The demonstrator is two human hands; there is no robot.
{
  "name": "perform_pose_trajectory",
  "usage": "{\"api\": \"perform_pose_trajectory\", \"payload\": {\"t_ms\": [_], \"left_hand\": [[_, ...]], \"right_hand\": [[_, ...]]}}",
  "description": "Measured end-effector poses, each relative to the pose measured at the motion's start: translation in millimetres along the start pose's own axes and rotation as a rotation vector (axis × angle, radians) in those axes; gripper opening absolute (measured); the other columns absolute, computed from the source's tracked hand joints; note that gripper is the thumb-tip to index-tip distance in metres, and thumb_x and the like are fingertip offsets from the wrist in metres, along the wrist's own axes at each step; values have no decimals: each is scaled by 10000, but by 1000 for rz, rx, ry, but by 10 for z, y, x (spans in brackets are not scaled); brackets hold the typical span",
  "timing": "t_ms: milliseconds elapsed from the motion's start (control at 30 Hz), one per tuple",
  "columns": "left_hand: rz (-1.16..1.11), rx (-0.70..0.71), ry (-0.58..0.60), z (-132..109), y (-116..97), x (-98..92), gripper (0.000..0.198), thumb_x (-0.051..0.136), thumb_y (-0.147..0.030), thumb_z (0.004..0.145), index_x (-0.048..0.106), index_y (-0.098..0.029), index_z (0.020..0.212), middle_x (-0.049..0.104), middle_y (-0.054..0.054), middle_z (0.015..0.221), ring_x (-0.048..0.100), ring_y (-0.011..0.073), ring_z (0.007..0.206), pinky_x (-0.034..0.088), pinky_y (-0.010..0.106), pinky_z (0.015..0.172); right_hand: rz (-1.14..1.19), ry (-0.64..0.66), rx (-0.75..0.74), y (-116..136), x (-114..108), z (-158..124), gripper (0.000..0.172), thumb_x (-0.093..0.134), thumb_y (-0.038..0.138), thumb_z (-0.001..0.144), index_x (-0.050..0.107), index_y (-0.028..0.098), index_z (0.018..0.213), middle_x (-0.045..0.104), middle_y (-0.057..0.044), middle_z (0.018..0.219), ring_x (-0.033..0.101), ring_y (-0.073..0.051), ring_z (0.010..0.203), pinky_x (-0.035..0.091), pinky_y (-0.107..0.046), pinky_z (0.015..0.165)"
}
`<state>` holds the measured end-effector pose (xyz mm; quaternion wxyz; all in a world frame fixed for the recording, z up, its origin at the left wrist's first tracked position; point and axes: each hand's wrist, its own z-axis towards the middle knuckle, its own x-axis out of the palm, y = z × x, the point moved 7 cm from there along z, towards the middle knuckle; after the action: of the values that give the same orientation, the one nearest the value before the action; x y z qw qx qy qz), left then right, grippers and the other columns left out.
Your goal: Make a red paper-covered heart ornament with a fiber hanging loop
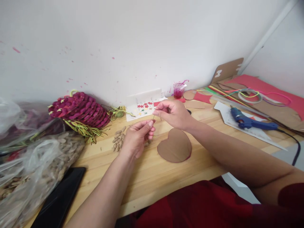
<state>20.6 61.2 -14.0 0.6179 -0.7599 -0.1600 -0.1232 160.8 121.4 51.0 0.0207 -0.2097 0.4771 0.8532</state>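
My left hand [139,136] is closed, its fingers curled and its thumb and forefinger pinched on the lower end of a thin wire-like strand [154,117]. My right hand [173,113] is just above and to the right, also pinched on a thin strand by the fingertips. Both hands hover over the wooden table [147,177]. A small heap of seed shells [118,139] lies just left of my left hand. A brown heart-shaped card [175,146] lies flat below my right wrist.
A dark-red scaled craft piece [79,109] with green-yellow fringe sits at the back left. Plastic bags of shells [35,171] fill the left edge, beside a black tablet [59,199]. A blue glue gun [249,122], star sticker sheet [142,110], pink cup [178,90] and coloured sheets lie behind.
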Motion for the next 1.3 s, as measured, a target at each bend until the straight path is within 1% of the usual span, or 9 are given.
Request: {"api": "perform_pose_trajectory", "payload": {"t_ms": [433,667,767,833,933,1033,1133,1233,1300], "left_hand": [[69,8,-23,-9,-10,5,336,887,-306,633,720,-95,834,686,28,662,573,60,518,472,161,507],[114,6,-16,-31,-40,29,298,868,-309,648,703,-110,796,658,9,622,533,54,478,416,159,460],[90,20,-36,-21,-53,2,286,864,-299,645,701,-114,791,646,-3,622,518,45,470,398,153,448],[52,34,-55,-2,-58,-33,285,859,-296,652,703,-119,812,651,-9,647,525,39,480,408,147,457],[-9,54,-105,32,-66,-108,294,855,-287,663,696,-129,853,678,-6,711,541,32,489,431,138,463],[-55,66,-136,50,-76,-153,283,841,-269,685,683,-130,874,709,12,784,552,29,492,450,133,458],[-110,59,-111,54,-72,-124,253,820,-244,716,680,-123,888,714,17,824,550,20,489,458,125,449],[-186,49,-67,48,-60,-58,211,800,-203,731,668,-129,879,682,-14,779,564,28,494,470,128,445],[-218,35,-25,40,-48,-2,178,774,-176,743,655,-135,869,659,-24,741,590,45,523,495,140,471]], "right_hand": [[-26,-39,12,-2,-36,7,266,720,380,811,618,159,703,463,56,568,362,-85,529,304,-256,526],[-8,-3,68,-58,0,-1,265,700,386,827,620,161,712,452,56,564,361,-90,534,297,-257,523],[47,32,115,-145,30,14,253,669,413,850,645,161,841,517,37,639,430,-105,580,337,-253,539],[117,36,168,-185,32,24,205,623,375,881,616,170,893,569,16,729,493,-111,617,387,-248,551],[263,77,283,-188,75,3,92,538,256,904,543,189,842,564,15,726,536,-115,598,429,-241,514],[339,199,345,-128,209,-67,73,532,230,898,546,187,841,570,11,686,579,-137,609,455,-246,497],[293,239,303,-87,307,-126,95,604,263,872,618,169,869,668,-39,815,630,-159,747,517,-280,628],[184,146,179,-39,306,-143,122,672,297,834,685,175,826,683,-66,996,631,-193,992,507,-340,868],[177,102,160,-15,312,-161,129,691,303,819,696,181,780,660,-71,1046,621,-207,1061,499,-346,903]]}}
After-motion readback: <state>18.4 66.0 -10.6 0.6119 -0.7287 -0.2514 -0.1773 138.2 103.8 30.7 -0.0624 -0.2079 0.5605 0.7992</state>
